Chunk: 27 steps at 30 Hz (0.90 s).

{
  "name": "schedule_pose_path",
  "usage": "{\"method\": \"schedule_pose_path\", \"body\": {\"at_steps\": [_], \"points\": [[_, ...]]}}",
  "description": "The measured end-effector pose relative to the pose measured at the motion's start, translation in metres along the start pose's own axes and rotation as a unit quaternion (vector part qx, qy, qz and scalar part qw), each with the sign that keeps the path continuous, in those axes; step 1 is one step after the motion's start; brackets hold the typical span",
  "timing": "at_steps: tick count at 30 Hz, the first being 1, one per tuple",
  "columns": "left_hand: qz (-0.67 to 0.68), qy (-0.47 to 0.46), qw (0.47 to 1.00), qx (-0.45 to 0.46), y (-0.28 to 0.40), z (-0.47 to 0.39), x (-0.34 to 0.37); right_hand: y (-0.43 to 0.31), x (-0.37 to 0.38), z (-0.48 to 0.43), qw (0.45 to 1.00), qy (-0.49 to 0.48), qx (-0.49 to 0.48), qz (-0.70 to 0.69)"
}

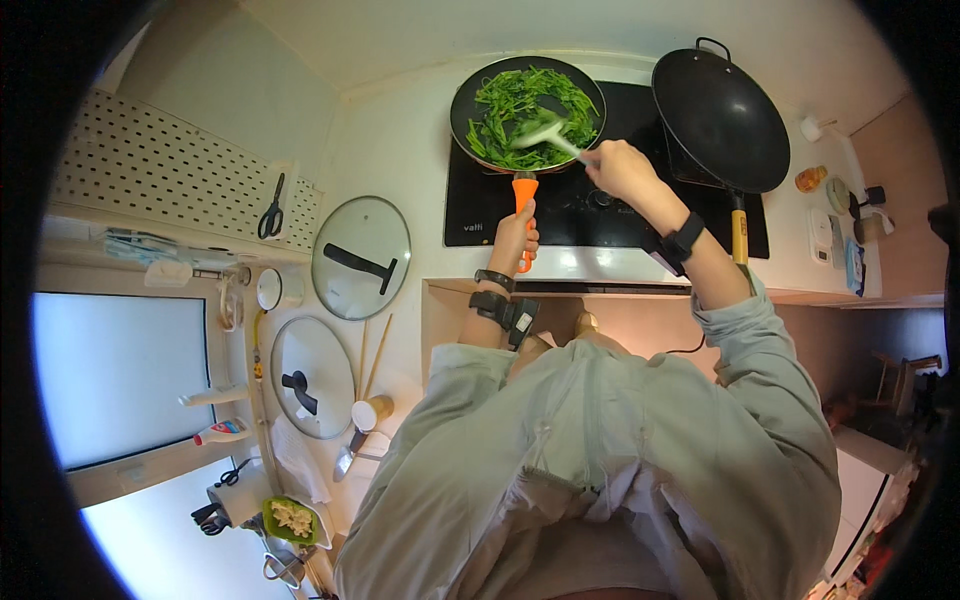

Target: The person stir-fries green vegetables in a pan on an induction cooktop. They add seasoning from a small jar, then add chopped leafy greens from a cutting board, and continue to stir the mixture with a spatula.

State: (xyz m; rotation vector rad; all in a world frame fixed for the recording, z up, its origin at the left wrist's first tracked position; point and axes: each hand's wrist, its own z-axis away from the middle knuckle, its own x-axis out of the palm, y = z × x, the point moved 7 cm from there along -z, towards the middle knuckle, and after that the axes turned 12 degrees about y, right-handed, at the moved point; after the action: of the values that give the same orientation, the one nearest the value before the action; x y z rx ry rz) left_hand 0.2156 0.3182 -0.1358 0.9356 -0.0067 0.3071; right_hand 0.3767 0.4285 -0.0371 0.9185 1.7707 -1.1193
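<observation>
Around the orange handle (525,193) of a dark frying pan (463,112) my left hand (514,238) is closed. Chopped leafy greens (499,97) lie spread over the pan's inside. My right hand (621,169) grips a pale spatula (541,136), its head blurred and down among the greens. The pan sits at the back left of a black glass cooktop (480,206). To the right a black wok (724,112) with a yellow handle (739,234) rests over the cooktop's other side.
Two glass lids with black knobs, one larger (341,292) and one nearer me (319,345), lie on the left counter. Chopsticks (379,356) and a knife (346,457) are close by. A green container (279,534) holds pale food. Small jars (838,193) stand at the right.
</observation>
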Motion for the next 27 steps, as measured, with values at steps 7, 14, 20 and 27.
{"method": "schedule_pose_path", "body": {"at_steps": [7,14,20,27], "points": [[-0.007,-0.002,1.0,-0.008,-0.002,-0.001,-0.001,-0.008,-0.003,-0.001,0.993,0.018,-0.042,-0.105],[-0.016,0.004,1.0,0.0,0.0,0.0,-0.001,0.025,-0.005,-0.026,0.989,0.049,0.091,-0.107],[-0.02,-0.002,1.0,-0.007,-0.004,-0.006,-0.001,0.021,0.013,-0.055,0.986,0.135,0.058,-0.085],[-0.345,0.245,0.834,0.355,0.055,0.041,-0.004,0.035,-0.074,-0.016,0.994,0.041,0.035,-0.097]]}}
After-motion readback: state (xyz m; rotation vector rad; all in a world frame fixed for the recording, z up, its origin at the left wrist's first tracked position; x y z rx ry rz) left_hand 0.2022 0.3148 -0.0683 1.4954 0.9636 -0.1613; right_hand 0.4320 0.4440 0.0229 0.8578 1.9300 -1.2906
